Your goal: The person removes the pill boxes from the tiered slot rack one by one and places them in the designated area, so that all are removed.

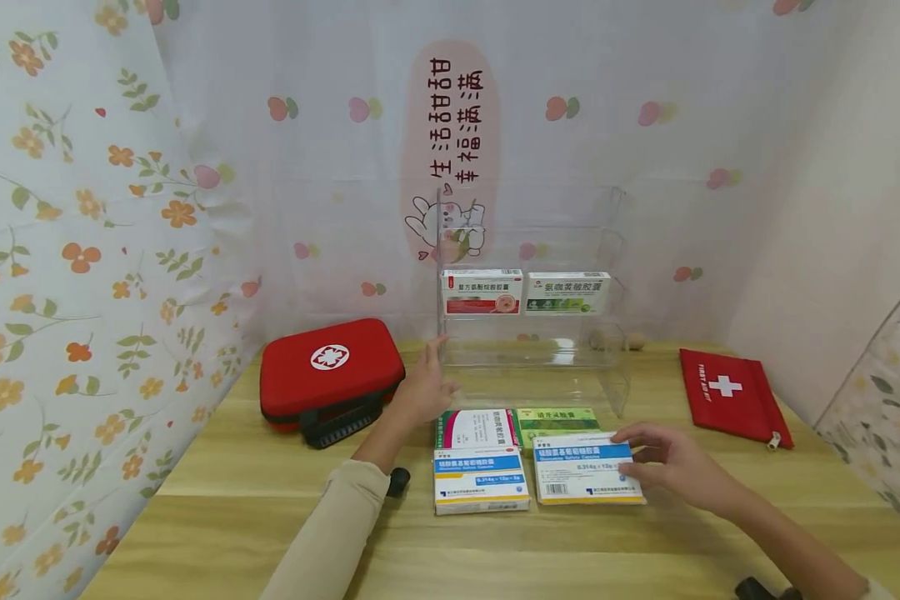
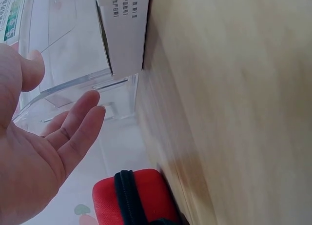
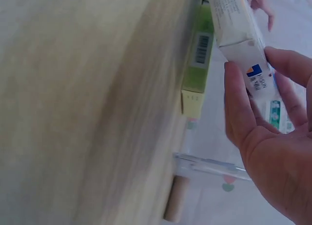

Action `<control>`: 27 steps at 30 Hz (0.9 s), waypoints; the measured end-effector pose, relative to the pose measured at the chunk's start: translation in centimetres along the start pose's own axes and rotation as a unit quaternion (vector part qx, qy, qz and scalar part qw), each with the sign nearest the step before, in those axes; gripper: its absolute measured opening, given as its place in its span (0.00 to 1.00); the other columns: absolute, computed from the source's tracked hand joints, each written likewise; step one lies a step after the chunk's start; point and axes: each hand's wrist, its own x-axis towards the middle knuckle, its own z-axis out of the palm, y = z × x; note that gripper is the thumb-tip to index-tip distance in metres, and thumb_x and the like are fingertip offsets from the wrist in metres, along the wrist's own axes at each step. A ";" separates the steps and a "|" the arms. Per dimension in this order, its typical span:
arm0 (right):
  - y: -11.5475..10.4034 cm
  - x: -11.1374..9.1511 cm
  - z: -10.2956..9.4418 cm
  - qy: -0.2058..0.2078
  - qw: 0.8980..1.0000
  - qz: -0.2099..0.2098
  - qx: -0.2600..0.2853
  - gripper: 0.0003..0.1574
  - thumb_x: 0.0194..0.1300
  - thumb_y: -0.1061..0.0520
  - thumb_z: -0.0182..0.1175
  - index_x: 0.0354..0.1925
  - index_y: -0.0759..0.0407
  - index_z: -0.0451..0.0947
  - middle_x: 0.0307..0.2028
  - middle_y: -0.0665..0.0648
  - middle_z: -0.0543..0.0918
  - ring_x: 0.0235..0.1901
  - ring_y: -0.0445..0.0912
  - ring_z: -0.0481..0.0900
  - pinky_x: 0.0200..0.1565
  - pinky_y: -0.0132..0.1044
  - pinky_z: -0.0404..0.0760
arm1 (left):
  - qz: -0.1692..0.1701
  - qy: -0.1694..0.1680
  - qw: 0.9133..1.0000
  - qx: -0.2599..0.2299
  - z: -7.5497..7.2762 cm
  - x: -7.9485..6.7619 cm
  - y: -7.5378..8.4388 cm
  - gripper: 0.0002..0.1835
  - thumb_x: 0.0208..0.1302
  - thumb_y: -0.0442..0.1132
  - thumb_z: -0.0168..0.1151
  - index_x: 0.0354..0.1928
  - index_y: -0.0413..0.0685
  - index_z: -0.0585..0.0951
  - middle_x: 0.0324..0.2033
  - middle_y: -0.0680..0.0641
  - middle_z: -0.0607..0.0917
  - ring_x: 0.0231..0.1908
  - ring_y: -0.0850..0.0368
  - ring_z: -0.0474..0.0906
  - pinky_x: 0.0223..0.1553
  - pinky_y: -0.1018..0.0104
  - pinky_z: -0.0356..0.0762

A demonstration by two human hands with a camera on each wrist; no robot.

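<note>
My right hand grips the right end of a white and blue medicine box between thumb and fingers. In the right wrist view this box is tilted, close to a green box. My left hand, fingers loosely extended and holding nothing, is beside the left edge of a clear tiered rack. A matching white and blue box lies on the table to the left of the gripped one. Behind these two lie a white, green and magenta box and the green box, partly covered.
On one rack tier stand a red and white box and a green and white box. A red first aid case sits at left, a red pouch at right. Behind the rack hangs a patterned curtain.
</note>
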 end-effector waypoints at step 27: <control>0.8 1.2 0.6 -0.099 0.992 0.077 0.030 0.31 0.63 0.54 0.68 0.62 0.62 0.74 0.50 0.65 0.81 0.42 0.53 0.80 0.28 0.47 0.85 | -0.013 -0.002 1.000 0.008 0.2 -0.2 0.1 0.50 0.64 0.40 0.67 0.76 0.61 0.42 0.71 0.40 0.61 0.37 0.51 0.77 0.24 0.67 0.77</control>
